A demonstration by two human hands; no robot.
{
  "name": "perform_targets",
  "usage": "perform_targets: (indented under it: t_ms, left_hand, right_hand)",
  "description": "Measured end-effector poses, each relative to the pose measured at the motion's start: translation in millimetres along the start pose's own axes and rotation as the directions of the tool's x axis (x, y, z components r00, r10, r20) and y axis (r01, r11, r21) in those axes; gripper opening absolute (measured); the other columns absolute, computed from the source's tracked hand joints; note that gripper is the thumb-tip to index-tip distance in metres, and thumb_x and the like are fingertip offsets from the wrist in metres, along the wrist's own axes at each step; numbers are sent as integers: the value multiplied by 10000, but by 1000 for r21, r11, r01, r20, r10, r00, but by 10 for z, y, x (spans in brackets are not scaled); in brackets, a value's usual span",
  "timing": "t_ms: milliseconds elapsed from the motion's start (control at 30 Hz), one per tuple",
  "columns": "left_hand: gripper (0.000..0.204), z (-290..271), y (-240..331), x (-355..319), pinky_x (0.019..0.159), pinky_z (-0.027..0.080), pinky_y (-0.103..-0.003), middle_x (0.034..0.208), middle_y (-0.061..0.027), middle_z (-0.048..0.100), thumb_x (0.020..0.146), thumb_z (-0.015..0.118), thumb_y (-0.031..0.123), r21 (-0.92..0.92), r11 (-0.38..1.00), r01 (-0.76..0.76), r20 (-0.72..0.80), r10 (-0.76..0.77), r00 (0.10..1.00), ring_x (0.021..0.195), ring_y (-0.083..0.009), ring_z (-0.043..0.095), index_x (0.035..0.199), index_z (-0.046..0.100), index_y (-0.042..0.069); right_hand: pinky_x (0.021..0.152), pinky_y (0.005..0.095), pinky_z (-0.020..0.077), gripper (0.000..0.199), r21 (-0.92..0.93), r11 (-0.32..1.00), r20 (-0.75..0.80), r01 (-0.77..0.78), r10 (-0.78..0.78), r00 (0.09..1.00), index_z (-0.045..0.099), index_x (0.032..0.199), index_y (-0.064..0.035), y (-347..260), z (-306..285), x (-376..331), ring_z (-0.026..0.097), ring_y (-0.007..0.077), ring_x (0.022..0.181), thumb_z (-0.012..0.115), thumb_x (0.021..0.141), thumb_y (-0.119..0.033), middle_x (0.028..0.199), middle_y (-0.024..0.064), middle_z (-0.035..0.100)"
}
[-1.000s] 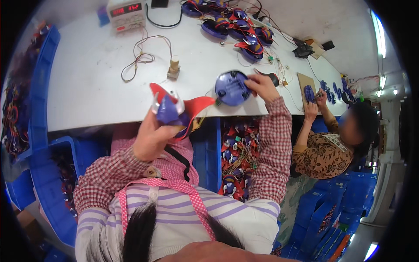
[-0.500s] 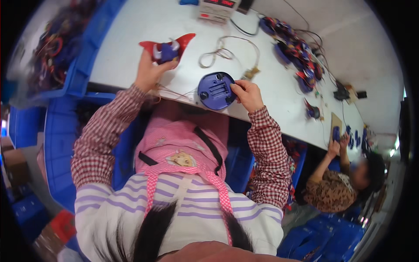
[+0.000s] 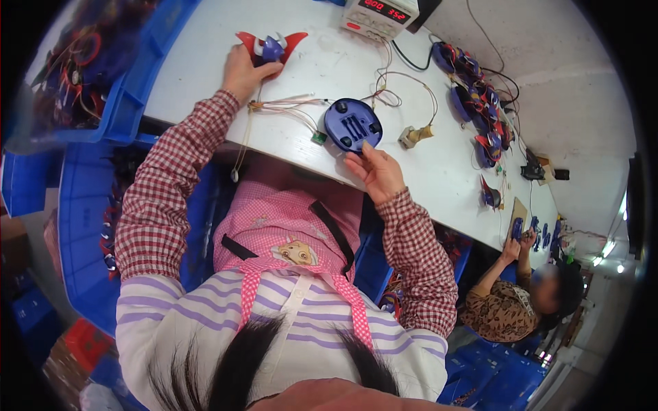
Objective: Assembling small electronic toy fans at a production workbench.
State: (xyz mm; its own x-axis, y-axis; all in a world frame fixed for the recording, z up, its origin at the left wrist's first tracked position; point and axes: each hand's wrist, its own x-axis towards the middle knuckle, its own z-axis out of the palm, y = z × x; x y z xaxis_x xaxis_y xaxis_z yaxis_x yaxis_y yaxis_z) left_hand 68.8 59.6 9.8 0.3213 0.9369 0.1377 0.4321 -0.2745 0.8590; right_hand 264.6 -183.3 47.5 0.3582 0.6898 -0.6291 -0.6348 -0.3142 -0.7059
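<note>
My left hand is closed on a winged toy part, red with a blue-purple middle and white horn shapes, on the far left of the white table. Thin wires run from near that hand toward a small green circuit board. Nearer the front edge, my right hand pinches the near rim of a round blue-purple toy base. Its slotted middle and several black pads face up. The board lies close beside the base.
Right of the base lies a connector on a cable. A power supply stands at the back. More winged toys line the table's right side, where a co-worker handles a blue part. Blue bins stand at left.
My left hand has moved away from me with the winged part, and the wires now lie spread on the table. My right hand's grip went from the base's right rim to its near rim.
</note>
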Motion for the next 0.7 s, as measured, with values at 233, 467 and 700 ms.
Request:
perform_targets:
  t_ms: [233, 467, 700]
  left_hand:
    - [562, -121, -116, -296, 856, 434, -300, 1144, -169, 445, 776, 704, 269, 150, 989, -17, -146, 39, 988, 1010, -239, 472, 1165, 471, -64]
    - [345, 185, 672, -976, 657, 456, -272, 877, -103, 586, 840, 623, 267, 133, 943, -304, 219, 271, 937, 715, -192, 546, 1050, 579, -2]
    - [333, 784, 812, -595, 575, 474, -333, 744, -125, 634, 872, 537, 322, 466, 837, -287, 355, 120, 927, 624, -275, 601, 937, 600, 1]
  right_hand:
    - [622, 267, 559, 274, -245, 968, 144, -47, 84, 986, 493, 1095, 73, -119, 24, -427, 642, 225, 746, 568, 874, -70, 888, 162, 595]
    - [670, 233, 423, 542, -810, 286, 17, 512, -861, 509, 468, 1178, 5, -643, -820, 52, 472, 137, 796, 733, 746, -184, 1032, 118, 491]
    - [593, 221, 465, 344, -590, 588, 119, 554, -615, 780, 561, 1037, 33, -875, -663, 194, 544, 131, 694, 702, 771, -133, 855, 93, 619]
